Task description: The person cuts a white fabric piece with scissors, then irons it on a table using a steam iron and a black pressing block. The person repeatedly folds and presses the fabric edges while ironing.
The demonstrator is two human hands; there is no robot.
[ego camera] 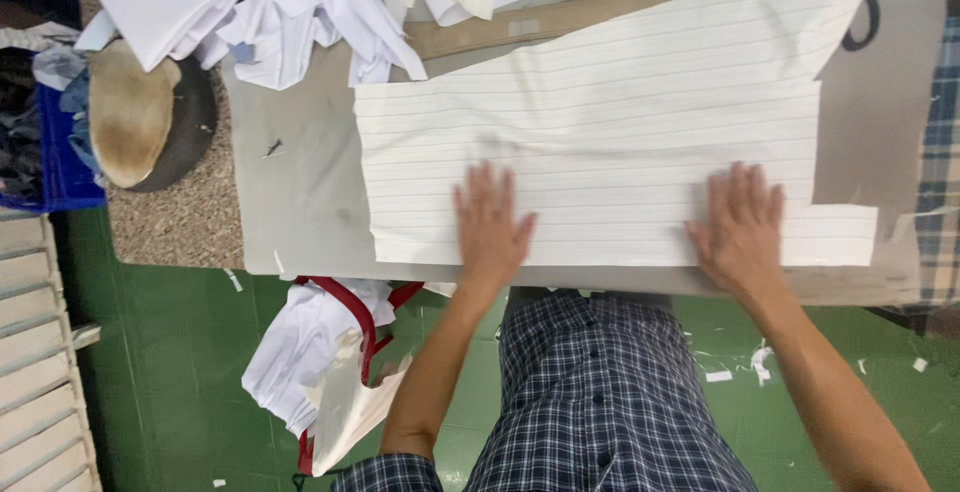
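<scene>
Hands flat, fingers spread: left hand [492, 227] and right hand [738, 227] press striped cloth [610, 142] near worktop [300, 192] front edge, gripping nothing. Possibly scissors [865, 17] at far right corner.

white striped fabric [610, 142] flat on table [300, 182]

No package, label, sign or screen shows anywhere in this view; nothing on the table or on the floor below it carries a tag, a printed wrapper or a display that can be made out.
</scene>
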